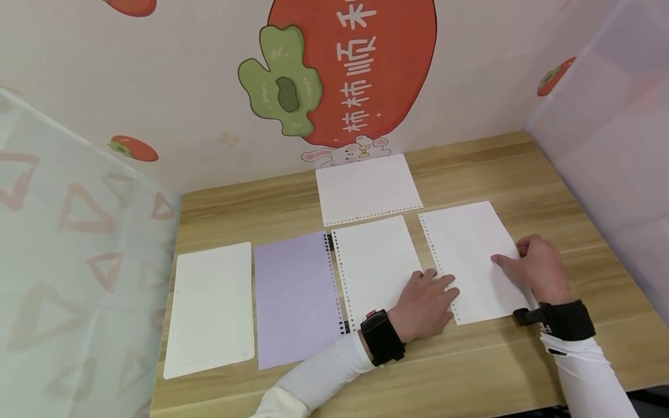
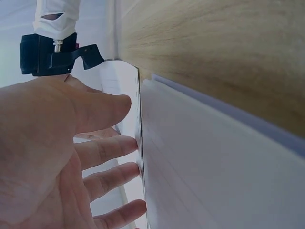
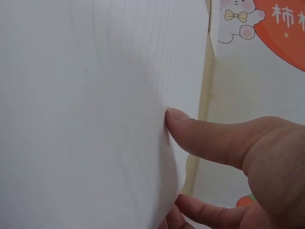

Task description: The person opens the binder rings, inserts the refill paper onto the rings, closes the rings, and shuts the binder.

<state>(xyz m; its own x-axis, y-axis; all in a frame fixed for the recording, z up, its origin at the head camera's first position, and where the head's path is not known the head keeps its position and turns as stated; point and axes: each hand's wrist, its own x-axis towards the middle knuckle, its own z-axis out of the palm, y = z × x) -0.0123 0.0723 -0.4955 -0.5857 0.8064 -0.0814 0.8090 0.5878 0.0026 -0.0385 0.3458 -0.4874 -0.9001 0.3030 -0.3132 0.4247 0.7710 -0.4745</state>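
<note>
A white lined loose-leaf sheet (image 1: pixel 465 261) with a punched left edge lies on the right of the table. My right hand (image 1: pixel 543 270) pinches its right edge, and in the right wrist view the thumb (image 3: pixel 205 136) presses on the page, which bulges there. My left hand (image 1: pixel 424 305) lies with fingers spread over the lower right corner of a middle lined page (image 1: pixel 376 261), its fingertips at the loose-leaf sheet's punched edge. In the left wrist view the left fingers (image 2: pixel 112 179) reach straight to the paper edge.
Left of the middle page lies a purple sheet (image 1: pixel 295 302), with black binder rings (image 1: pixel 342 327) between them. A cream sheet (image 1: pixel 209 310) lies at far left, and another punched white sheet (image 1: pixel 368 188) at the back by the printed wall (image 1: pixel 209 87). The table (image 1: pixel 418 383) is wood-grained.
</note>
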